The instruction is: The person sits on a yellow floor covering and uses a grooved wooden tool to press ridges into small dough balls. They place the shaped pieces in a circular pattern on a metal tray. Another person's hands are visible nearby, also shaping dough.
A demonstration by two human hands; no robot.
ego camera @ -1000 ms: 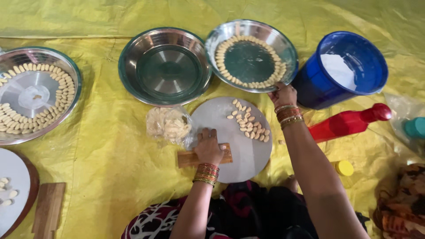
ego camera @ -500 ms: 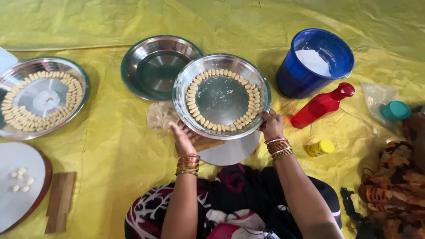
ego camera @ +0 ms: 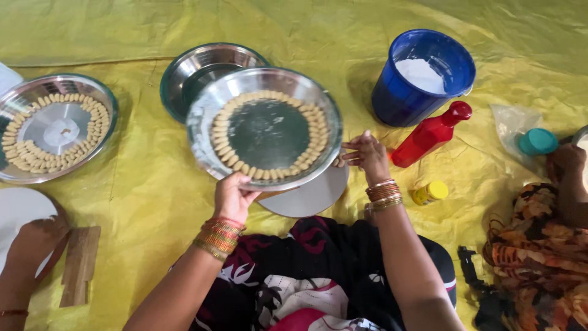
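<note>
My left hand (ego camera: pixel 233 197) grips the near rim of a round steel plate (ego camera: pixel 202 125) lined with a ring of small pale dough pieces, holding it lifted above the white round board (ego camera: pixel 312 196). My right hand (ego camera: pixel 365 154) hovers at the plate's right edge with fingers spread, touching or nearly touching the rim. Behind the lifted plate sits an empty steel plate (ego camera: pixel 196 67) on the yellow sheet.
Another steel plate (ego camera: pixel 18 98) with dough pieces lies at left. A blue bucket (ego camera: pixel 422 76) with white powder, a red bottle (ego camera: pixel 432 132), a small yellow jar (ego camera: pixel 430 192) and a teal-lidded jar (ego camera: pixel 538 141) stand right. Other people's arms appear at both edges, and a wooden block (ego camera: pixel 78 265) lies lower left.
The plate with dough pieces was taken from the far right of the row, lifted toward me and now shifted leftward; my left hand left the wooden tool and holds its rim.
</note>
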